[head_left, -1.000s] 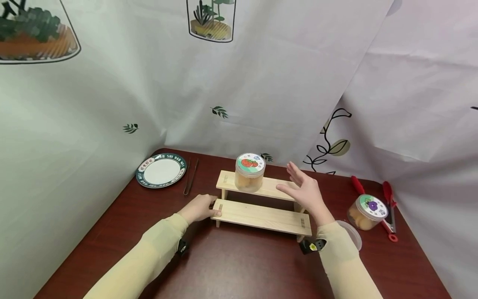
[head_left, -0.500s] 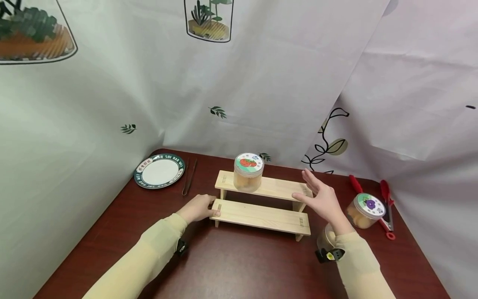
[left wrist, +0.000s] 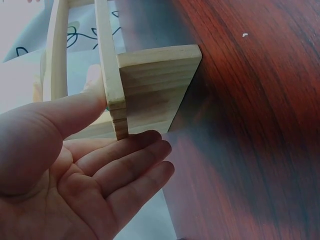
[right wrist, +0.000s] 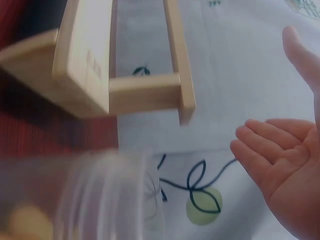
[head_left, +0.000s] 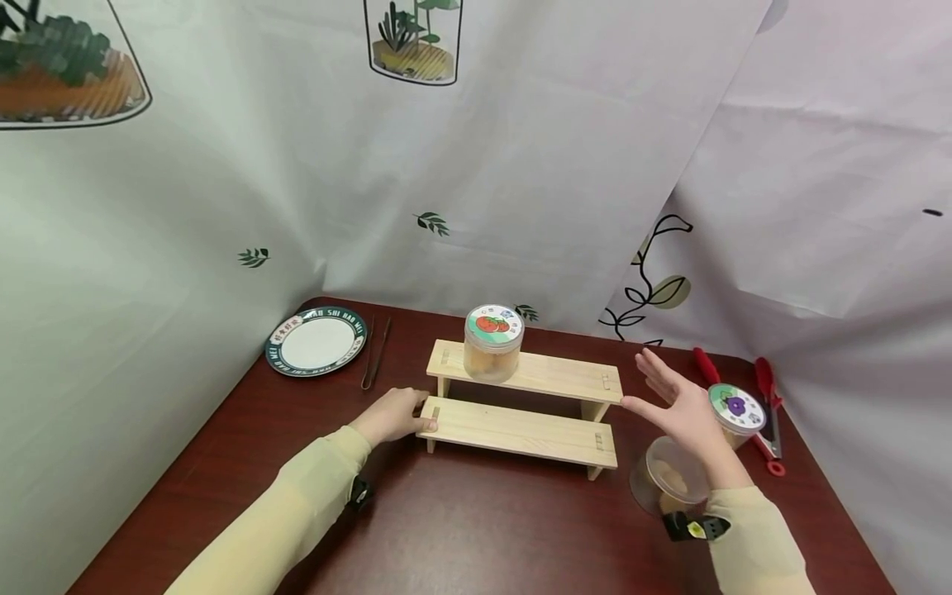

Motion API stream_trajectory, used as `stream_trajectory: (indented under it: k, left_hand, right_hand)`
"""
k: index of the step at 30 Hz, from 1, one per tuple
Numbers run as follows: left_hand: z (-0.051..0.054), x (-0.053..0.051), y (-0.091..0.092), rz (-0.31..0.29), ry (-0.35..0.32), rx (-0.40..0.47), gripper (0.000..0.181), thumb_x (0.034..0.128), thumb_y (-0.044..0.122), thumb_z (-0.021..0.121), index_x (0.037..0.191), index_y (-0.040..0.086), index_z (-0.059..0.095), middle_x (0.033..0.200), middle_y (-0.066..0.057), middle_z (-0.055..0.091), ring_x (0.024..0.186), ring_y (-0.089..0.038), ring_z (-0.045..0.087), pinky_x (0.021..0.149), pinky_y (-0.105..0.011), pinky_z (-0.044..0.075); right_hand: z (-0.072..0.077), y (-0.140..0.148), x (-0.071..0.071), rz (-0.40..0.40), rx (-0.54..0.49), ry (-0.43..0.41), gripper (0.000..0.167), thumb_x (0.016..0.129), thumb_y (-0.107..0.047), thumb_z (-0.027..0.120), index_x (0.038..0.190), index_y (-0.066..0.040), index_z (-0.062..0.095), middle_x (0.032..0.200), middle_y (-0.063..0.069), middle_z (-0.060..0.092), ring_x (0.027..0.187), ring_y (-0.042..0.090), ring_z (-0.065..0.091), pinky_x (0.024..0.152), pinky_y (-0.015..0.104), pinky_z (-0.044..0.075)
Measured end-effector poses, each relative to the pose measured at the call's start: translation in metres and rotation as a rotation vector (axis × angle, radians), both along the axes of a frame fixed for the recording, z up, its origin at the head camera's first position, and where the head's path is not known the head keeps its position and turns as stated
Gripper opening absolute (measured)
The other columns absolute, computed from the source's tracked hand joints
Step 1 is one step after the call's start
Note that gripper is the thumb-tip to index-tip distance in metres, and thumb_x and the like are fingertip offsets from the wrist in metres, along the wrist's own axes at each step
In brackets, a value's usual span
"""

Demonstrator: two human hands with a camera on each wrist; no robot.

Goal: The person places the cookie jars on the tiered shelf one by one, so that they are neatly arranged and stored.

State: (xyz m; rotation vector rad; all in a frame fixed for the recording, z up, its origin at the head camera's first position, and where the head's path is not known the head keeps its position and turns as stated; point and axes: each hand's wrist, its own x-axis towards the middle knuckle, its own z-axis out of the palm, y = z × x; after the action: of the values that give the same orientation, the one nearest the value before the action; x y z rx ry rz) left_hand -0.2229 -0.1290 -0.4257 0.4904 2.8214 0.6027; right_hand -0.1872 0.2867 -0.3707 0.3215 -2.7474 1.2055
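A two-step wooden rack stands mid-table. My left hand grips the left end of its lower step, thumb on the board and fingers at its end. Fingers spread and holding nothing, my right hand hovers right of the rack. Just below it in the head view is a clear jar with pale pieces inside, partly hidden by the wrist. On the upper step sits a jar with a tomato label.
Behind my right hand, a jar with a purple-flower label stands beside red-handled utensils. A green-rimmed plate and metal tongs lie at the back left. Patterned cloth hangs behind the table.
My right hand has moved right, away from the rack's upper step, and now covers part of the purple-flower jar. The clear jar near it shows more. My left hand has stayed on the rack.
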Motion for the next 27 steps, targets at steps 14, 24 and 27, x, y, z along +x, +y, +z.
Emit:
stream_trajectory:
  k: [14,24,27]
  left_hand:
    - [-0.002,-0.002,0.0,0.006,-0.007,-0.004,0.055,0.0846,0.028,0.072,0.123,-0.009,0.058,0.119,-0.021,0.062,0.111,-0.033,0.059,0.093,-0.044,0.046]
    - [0.001,-0.003,0.003,0.006,-0.021,-0.031,0.052,0.0841,0.029,0.072,0.12,-0.007,0.06,0.11,-0.017,0.066,0.098,-0.026,0.062,0.085,-0.04,0.049]
    - [0.002,-0.003,0.004,0.005,-0.03,-0.036,0.052,0.0842,0.028,0.072,0.12,-0.007,0.059,0.11,-0.017,0.065,0.098,-0.026,0.062,0.085,-0.04,0.049]
  right_hand:
    - [-0.009,0.042,0.014,-0.068,-0.019,0.066,0.079,0.085,-0.022,0.073,0.151,-0.023,0.028,0.146,0.017,0.041,0.128,0.002,0.044,0.082,0.003,0.04]
    - [-0.024,0.071,0.024,-0.206,-0.046,0.071,0.076,0.085,-0.026,0.073,0.149,-0.027,0.032,0.143,-0.011,0.045,0.11,-0.023,0.04,0.08,0.0,0.038]
    - [-0.029,0.078,0.026,-0.278,-0.046,0.076,0.077,0.083,-0.028,0.074,0.148,-0.03,0.033,0.143,-0.011,0.045,0.111,-0.024,0.039,0.079,-0.002,0.035]
